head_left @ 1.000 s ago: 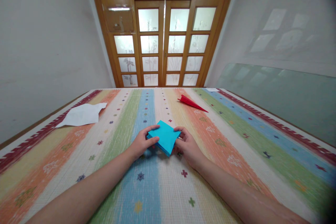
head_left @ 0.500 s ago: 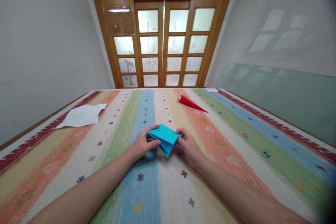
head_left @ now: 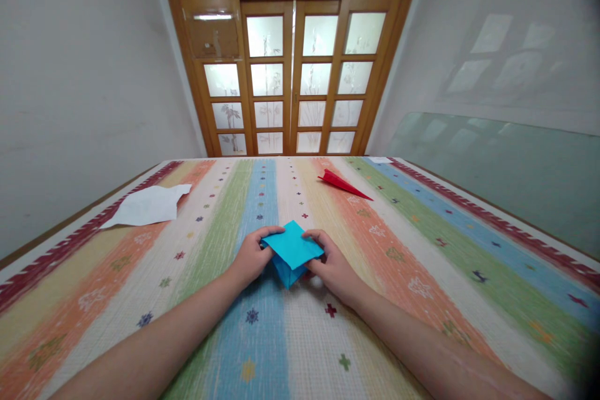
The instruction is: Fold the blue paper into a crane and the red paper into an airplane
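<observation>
A folded piece of blue paper [head_left: 294, 245] is between my hands above the middle of the table, its top layer diamond-shaped and its lower layers parted toward me. My left hand [head_left: 255, 254] pinches its left corner, fingers at the edge and thumb partly behind the paper. On the opposite corner, my right hand [head_left: 330, 262] is closed, with the index finger on top and the thumb near the lower layers. Some fingertips of both hands are hidden by the paper.
A red folded paper [head_left: 345, 184] with a long point lies beyond my right hand. White paper [head_left: 147, 205] with an uneven edge rests at the left. A small white piece [head_left: 380, 160] sits at the far edge. A striped cloth [head_left: 187, 300] covers the table; wooden doors [head_left: 293, 75] stand beyond.
The blue paper has turned and opened more, its top layer now a diamond with the lower folds spread beneath. My right index finger has moved onto its top edge.
</observation>
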Motion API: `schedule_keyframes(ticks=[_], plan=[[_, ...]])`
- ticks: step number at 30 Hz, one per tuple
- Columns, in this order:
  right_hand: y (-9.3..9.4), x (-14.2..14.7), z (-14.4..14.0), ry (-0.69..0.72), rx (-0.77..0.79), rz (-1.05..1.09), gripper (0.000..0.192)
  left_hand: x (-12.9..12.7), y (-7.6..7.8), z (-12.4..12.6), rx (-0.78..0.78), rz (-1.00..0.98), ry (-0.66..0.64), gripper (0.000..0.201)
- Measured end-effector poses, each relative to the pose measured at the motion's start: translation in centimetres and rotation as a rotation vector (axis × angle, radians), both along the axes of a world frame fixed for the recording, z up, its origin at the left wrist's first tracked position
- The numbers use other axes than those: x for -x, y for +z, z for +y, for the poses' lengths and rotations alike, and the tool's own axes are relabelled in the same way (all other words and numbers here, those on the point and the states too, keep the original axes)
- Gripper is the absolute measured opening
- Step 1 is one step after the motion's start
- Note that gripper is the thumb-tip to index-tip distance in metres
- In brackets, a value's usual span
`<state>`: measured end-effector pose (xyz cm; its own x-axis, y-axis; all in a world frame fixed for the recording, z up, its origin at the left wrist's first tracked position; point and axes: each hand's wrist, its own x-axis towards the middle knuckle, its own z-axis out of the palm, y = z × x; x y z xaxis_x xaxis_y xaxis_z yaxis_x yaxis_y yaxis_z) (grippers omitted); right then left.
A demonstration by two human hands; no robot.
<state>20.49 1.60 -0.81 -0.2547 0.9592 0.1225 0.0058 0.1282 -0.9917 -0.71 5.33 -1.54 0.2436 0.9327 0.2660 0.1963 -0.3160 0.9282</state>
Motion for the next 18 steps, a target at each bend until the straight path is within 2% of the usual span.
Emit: schedule_keyframes(ticks=[3, 7, 12, 15, 18], plan=[[0.03, -0.13, 0.14, -0.022, -0.092, -0.063, 0.052, 0.07, -0.05, 0.07, -0.072, 0.006, -0.013, 0.037], [-0.26, -0.32, 0.57, -0.039, -0.171, -0.120, 0.042, 0.12, 0.13, -0.01, -0.133, 0.029, -0.022, 0.033], [0.02, -0.29, 0.68, -0.055, -0.168, -0.119, 0.032, 0.08, 0.72, -0.14, -0.137, 0.042, -0.033, 0.022], [0.45, -0.24, 0.56, -0.047, -0.114, -0.080, 0.025, -0.01, 0.80, -0.02, -0.051, -0.042, -0.021, 0.021], [0.36, -0.33, 0.56, -0.036, -0.053, -0.026, 0.026, -0.07, 0.50, 0.11, 0.139, -0.208, -0.061, 0.042]])
